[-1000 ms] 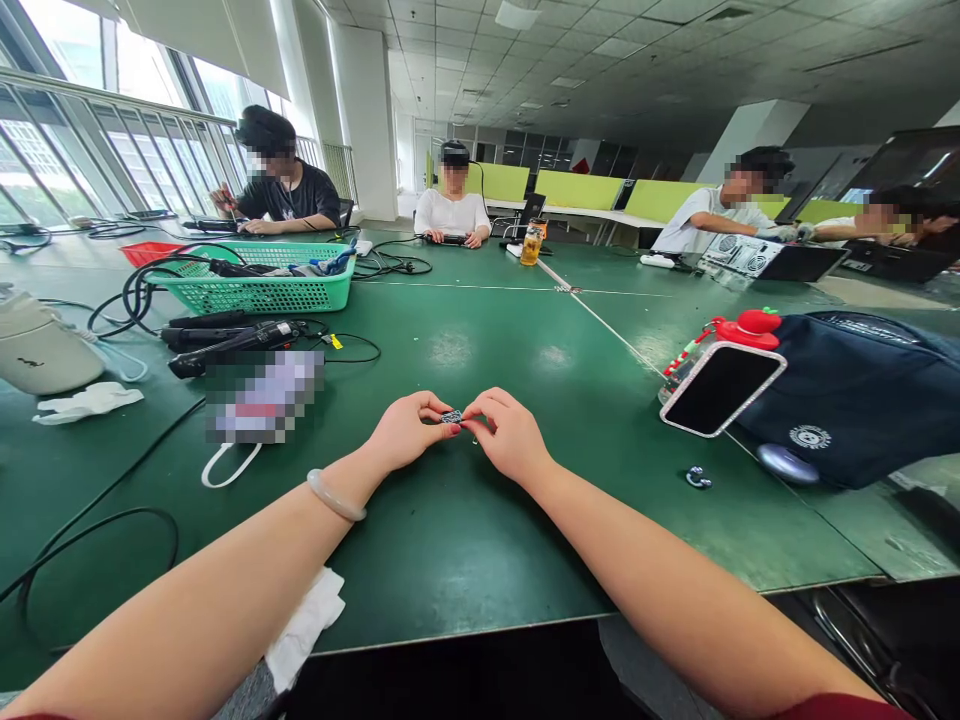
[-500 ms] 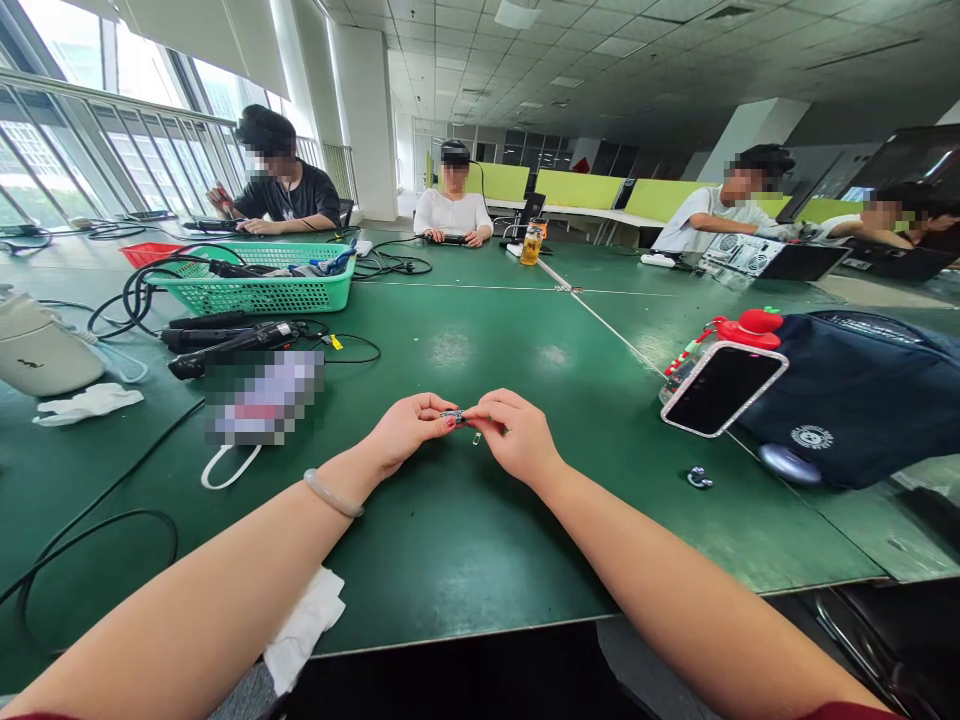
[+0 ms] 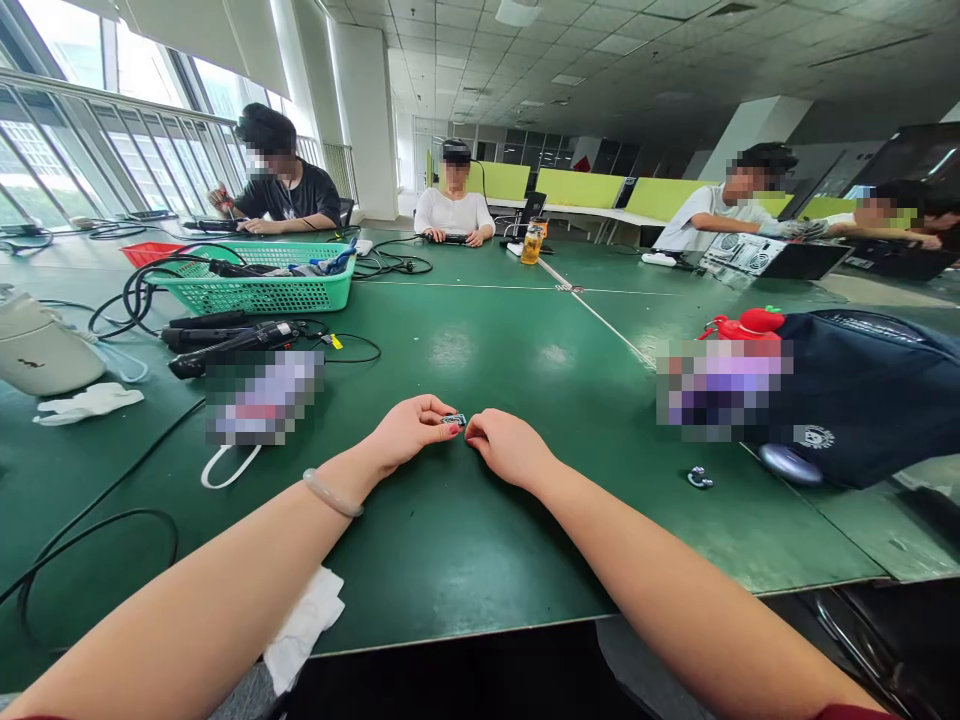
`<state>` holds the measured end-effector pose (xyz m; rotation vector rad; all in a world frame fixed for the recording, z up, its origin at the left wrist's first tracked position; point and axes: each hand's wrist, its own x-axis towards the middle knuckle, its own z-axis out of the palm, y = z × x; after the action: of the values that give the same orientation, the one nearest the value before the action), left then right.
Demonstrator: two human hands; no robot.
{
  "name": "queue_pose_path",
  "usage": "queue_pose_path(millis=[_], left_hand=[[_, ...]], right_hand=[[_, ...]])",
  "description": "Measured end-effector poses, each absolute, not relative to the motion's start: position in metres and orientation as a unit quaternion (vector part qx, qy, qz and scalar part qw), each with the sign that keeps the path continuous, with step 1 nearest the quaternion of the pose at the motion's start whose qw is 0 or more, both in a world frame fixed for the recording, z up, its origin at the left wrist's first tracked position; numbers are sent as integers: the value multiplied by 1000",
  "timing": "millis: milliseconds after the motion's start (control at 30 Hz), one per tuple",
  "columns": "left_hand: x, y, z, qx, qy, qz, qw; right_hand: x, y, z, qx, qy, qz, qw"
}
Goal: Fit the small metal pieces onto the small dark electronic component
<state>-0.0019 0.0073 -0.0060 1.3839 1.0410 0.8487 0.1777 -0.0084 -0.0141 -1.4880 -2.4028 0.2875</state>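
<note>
My left hand (image 3: 409, 432) pinches a small dark electronic part (image 3: 453, 420) between thumb and forefinger, just above the green table (image 3: 465, 540). A pale bangle (image 3: 332, 493) circles that wrist. My right hand (image 3: 510, 447) lies knuckles up beside the part, fingers curled under and fingertips down at the table; what they hold, if anything, is hidden.
A green basket (image 3: 259, 285) of cables, black tools (image 3: 225, 345) and a white kettle (image 3: 41, 350) stand at the left. A dark blue bag (image 3: 862, 400) and a small metal piece (image 3: 698, 478) lie at the right. Several people sit along the far side. Tissue (image 3: 304, 630) lies near the front edge.
Both hands have sunk slightly toward the table. My right hand has let go of the part's end and turned its fingers down onto the table, where a tiny piece lay half a second ago.
</note>
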Motion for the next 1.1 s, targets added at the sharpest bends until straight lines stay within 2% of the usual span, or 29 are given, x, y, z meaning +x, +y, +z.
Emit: queue_pose_path(millis=[367, 800, 967, 1100], left_hand=[[-1, 5, -3, 607, 450, 346, 556], [1, 4, -3, 630, 473, 331, 520], [3, 4, -6, 633, 472, 324, 521], [4, 5, -9, 642, 461, 327, 518]], right_hand=[[183, 0, -16, -504, -838, 112, 178], [193, -1, -12, -539, -824, 83, 152], [190, -5, -3, -576, -785, 67, 219], [181, -13, 3, -535, -798, 71, 269]])
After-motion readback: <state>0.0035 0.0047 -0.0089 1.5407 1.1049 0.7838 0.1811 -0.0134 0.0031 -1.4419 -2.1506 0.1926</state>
